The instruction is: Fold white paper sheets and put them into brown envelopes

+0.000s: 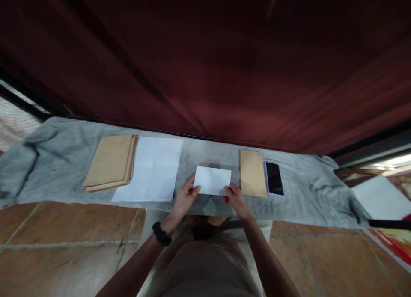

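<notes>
A small white rectangle of paper (212,180), which looks folded, is held level between my two hands over the grey cloth. My left hand (185,197) pinches its left end, thumb on top. At its lower right corner, my right hand (236,199) grips it the same way, fingers underneath. Just right of that hand lies a single brown envelope (253,173). To the left, flat white sheets of paper (157,168) rest beside a stack of brown envelopes (109,160), whose right edge overlaps them.
A phone (274,178) with a dark screen lies right of the single envelope. The grey cloth (305,190) covers the long narrow surface, with a dark red curtain (208,74) behind it. Tiled floor (73,245) shows below, and a white panel (383,198) stands at the far right.
</notes>
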{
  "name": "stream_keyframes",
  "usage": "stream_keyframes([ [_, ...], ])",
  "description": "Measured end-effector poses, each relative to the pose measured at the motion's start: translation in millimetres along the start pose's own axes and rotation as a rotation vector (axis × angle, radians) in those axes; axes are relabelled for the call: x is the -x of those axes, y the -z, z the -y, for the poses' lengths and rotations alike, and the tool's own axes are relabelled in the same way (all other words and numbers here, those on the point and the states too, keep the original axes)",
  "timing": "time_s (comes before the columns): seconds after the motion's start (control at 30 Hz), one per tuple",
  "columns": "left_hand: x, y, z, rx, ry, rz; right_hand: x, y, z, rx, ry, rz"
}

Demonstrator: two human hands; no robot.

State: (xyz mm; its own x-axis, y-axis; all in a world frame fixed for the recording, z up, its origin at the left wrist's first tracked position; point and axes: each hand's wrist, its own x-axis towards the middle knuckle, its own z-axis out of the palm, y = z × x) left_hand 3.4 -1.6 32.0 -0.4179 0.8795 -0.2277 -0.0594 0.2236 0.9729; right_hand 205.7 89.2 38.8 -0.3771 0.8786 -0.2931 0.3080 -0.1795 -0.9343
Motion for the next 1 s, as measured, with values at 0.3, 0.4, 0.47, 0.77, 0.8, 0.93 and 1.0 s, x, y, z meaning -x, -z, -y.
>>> stream_keyframes([
  [0.3, -3.0, 4.3, -0.9, 0.124, 0.124, -0.054, 20.2, -8.3, 35.5, 0.402, 0.136, -0.071],
  [0.4, -2.3, 2.9, -3.7, 0.182, 0.160, -0.062, 27.4, -9.8, 50.2, 0.543, 0.217, -0.093],
  [0.47, -2.3, 2.7, -3.8, 0.197, 0.176, -0.071, 30.4, -11.1, 55.6, 0.608, 0.256, -0.096],
  [0.77, -3.5, 1.5, -2.7, 0.163, 0.179, -0.067, 9.5, -5.8, 19.6, 0.548, 0.181, -0.161],
  [0.8, -4.8, 0.2, -1.8, 0.151, 0.185, -0.070, 6.4, -3.7, 13.3, 0.535, 0.180, -0.175],
  [0.93, -12.5, -7.0, 3.7, 0.088, 0.195, -0.089, 1.1, 2.2, -6.6, 0.574, 0.314, -0.303],
  [1.0, -16.2, -11.1, 6.3, 0.037, 0.167, -0.105, 1.4, 1.0, -12.3, 0.647, 0.418, -0.334],
])
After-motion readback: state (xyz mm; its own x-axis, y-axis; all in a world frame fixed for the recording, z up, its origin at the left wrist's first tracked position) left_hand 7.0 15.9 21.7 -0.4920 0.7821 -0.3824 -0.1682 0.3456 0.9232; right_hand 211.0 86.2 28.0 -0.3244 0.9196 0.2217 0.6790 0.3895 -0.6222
